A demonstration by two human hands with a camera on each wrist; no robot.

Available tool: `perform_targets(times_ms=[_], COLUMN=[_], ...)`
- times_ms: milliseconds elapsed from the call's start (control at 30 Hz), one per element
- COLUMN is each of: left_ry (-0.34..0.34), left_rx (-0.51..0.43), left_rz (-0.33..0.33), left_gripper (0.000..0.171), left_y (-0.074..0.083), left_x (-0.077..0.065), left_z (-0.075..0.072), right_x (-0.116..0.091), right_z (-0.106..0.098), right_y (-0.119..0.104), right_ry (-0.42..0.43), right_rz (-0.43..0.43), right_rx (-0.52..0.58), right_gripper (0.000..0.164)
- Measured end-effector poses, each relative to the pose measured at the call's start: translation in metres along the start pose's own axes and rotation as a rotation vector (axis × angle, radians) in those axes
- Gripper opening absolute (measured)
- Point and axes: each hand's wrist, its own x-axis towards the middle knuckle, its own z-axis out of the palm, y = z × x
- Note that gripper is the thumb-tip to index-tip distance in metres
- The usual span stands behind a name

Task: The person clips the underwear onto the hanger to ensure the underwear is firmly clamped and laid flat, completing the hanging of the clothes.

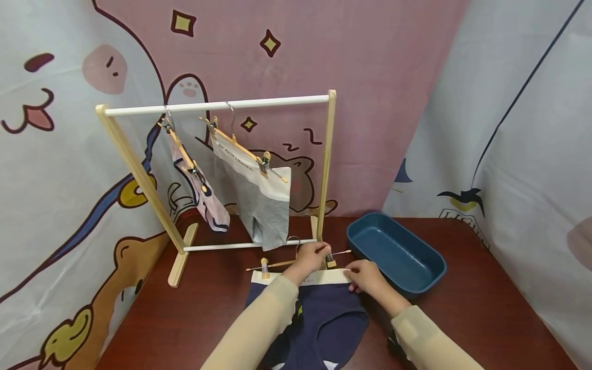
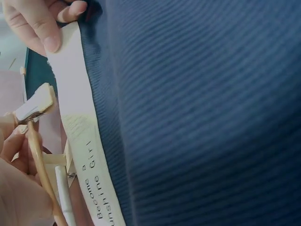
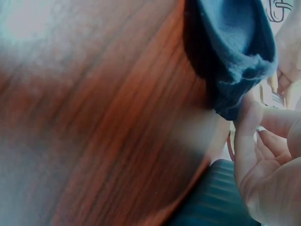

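Observation:
Dark navy underpants (image 1: pixel 333 308) with a cream waistband (image 1: pixel 314 278) lie on the table. A wooden clip hanger (image 1: pixel 279 264) lies along the waistband, its left clip (image 1: pixel 264 268) over the band's left end. My left hand (image 1: pixel 311 261) pinches the hanger's right clip (image 2: pixel 41 102), which stands apart from the waistband in the left wrist view. With thumb and fingers, my right hand (image 1: pixel 366 277) pinches the waistband's right end. Printed lettering shows on the band in the left wrist view. The right wrist view shows my right fingers (image 3: pixel 247 113) at the navy cloth's edge.
A small rack (image 1: pixel 327 154) with a white rail stands behind. From it hang grey-and-white shorts (image 1: pixel 265 205) and pink patterned underpants (image 1: pixel 213 205) on clip hangers. A blue basin (image 1: pixel 393 252) sits right of my hands on the brown table (image 1: pixel 481 308).

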Motion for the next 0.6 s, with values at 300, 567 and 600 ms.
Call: perform_targets(times_ms=[300,567,600], left_ry=[0.097,0.129,0.128], left_rx=[-0.026,-0.008,-0.011], left_rz=[0.076,0.084,0.085], left_gripper=[0.028,0.023,0.023], left_y=[0.0000,0.0008,0.0006], left_x=[-0.0021,-0.0013,-0.0015], left_z=[0.0012,0.0025,0.0024], right_x=[-0.0014,0.0032,0.0036], right_z=[0.0005,0.0024,0.0027], right_y=[-0.0017,-0.0023,-0.0026], right_ry=[0.015,0.039,0.045], right_rz=[-0.085,-0.109,-0.105], right_rx=[0.009,-0.017,-0.015], right_gripper=[0.011,0.010,0.011])
